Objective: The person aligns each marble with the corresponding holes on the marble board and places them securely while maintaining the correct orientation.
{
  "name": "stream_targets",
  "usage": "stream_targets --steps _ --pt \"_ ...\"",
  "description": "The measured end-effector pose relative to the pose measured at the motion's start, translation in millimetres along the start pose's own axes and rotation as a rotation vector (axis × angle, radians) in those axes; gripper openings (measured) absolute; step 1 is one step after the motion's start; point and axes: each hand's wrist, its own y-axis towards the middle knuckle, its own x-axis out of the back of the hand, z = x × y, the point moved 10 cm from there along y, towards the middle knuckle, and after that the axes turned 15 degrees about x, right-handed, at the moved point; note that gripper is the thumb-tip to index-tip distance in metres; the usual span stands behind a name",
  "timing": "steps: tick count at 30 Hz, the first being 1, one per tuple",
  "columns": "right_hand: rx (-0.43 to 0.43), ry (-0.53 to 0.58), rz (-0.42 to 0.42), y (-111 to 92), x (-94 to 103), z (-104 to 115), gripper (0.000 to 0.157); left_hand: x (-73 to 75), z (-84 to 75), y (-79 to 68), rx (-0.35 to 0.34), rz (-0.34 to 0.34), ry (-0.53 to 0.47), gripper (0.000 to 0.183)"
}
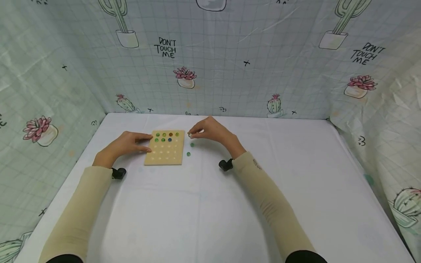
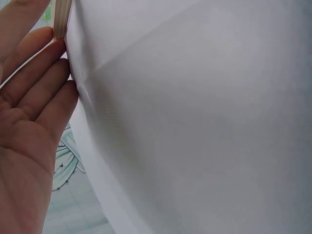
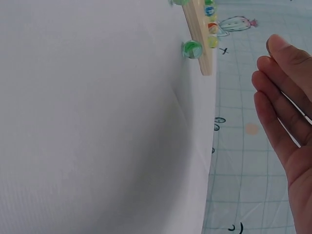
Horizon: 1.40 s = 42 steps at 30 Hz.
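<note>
A square wooden board [image 1: 163, 153] with rows of shallow hollows lies on the table. Several glass marbles sit in its two far rows, among them a reddish one [image 1: 170, 134] and a blue one [image 1: 170, 140]. My left hand [image 1: 126, 144] touches the board's left edge with extended fingers and thumb. Just beyond the far right corner, my right hand [image 1: 212, 130] pinches a small marble [image 1: 189, 135] between thumb and fingertip, raised over the table; the fingers hide it in the right wrist view. Two loose green marbles, one nearer [image 1: 188, 154] and one farther [image 1: 192, 145], lie right of the board.
White cloth covers the table [image 1: 197, 212]. Behind it and along both sides hangs a curtain [image 1: 223, 73] printed with cactus drawings and a grid. Black wrist cameras sit on the left wrist [image 1: 119, 173] and the right wrist [image 1: 226, 165], low over the cloth.
</note>
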Motion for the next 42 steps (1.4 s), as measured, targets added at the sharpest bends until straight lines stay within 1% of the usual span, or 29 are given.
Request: stream_targets --steps 7,17,23,30,34,37,42 --pt "-0.020 -0.044 -0.004 0.5 -5.6 0.2 0.021 -1.6 3.0 2.1 0.009 0.020 0.000 0.084" --pt "-0.076 -0.057 -0.006 8.5 -16.3 2.4 0.024 -1.1 6.8 2.9 0.016 0.015 -0.021 0.085" --pt "-0.138 -0.049 -0.018 12.7 -24.4 -3.7 0.024 -0.6 6.0 1.8 0.025 0.008 -0.022 0.084" --pt "-0.208 -0.027 -0.007 16.4 -31.7 -9.5 0.023 0.8 6.2 2.8 0.041 -0.002 -0.015 0.085" --pt "-0.269 -0.017 -0.029 16.8 -33.3 -17.1 0.022 3.6 4.5 2.5 0.034 -0.011 -0.013 0.082" --pt "-0.311 0.004 -0.043 16.7 -37.3 -23.7 0.023 4.2 3.9 1.8 0.039 -0.006 -0.011 0.082" --pt "-0.340 0.043 -0.044 17.2 -47.0 -27.7 0.023 2.3 4.5 0.9 0.059 0.015 -0.012 0.082"
